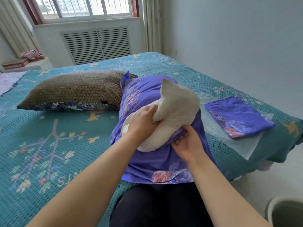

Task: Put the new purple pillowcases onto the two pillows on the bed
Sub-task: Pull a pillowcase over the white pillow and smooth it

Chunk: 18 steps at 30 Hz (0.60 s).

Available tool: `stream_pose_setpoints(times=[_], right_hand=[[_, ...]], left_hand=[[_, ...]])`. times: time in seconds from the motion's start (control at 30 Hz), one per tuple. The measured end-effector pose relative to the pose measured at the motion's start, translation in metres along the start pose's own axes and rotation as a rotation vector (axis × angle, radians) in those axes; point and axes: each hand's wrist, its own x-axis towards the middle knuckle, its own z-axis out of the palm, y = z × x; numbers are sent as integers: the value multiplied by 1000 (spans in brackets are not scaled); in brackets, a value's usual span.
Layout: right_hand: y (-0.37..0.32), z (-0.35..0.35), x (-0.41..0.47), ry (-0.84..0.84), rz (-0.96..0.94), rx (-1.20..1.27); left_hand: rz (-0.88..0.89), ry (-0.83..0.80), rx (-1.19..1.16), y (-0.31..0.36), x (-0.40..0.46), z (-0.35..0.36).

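Purple pillowcase [157, 163] near centre on bed [49, 145], half over white pillow [178, 105]; my left hand [142, 123] grips the pillow, right hand [188, 145] pinches the case's opening

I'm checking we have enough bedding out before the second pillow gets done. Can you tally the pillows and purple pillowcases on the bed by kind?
Pillows: 2, the white pillow going into a case and the brown patterned pillow
Purple pillowcases: 2, the pillowcase being fitted and the folded pillowcase lying on a clear bag
Total: 4
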Motion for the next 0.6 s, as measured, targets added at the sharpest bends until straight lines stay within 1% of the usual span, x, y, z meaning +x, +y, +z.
stream_pose_setpoints(times=[0.03,0.1,0.17,0.23,0.3,0.4,0.43,0.47,0.53,0.57,0.6], right_hand=[[-4,2,-8,0,-24,-11],[-8,6,-25,-1,-77,-25],[-6,7,-40,9,-113,-18],[-3,9,-48,19,-144,-31],[3,14,-52,2,-189,-102],[12,25,-55,-51,-248,-256],[14,27,-55,-67,-271,-285],[15,28,-57,-88,-297,-294],[12,27,-55,-88,-378,-352],[10,26,-52,-62,-430,-418],[8,24,-50,-31,-483,-492]], left_hand=[[26,-21,11,4,-3,7],[41,-156,-43,13,-11,19],[11,-314,-95,21,-18,25],[-26,-422,-65,25,-21,21],[-59,-494,69,28,-25,15],[-211,-540,371,34,-33,7],[-238,-556,397,35,-34,3],[-223,-580,335,34,-33,2],[-176,-683,77,30,-27,-4],[-182,-706,-35,29,-27,-9],[-207,-679,-129,29,-27,-15]])
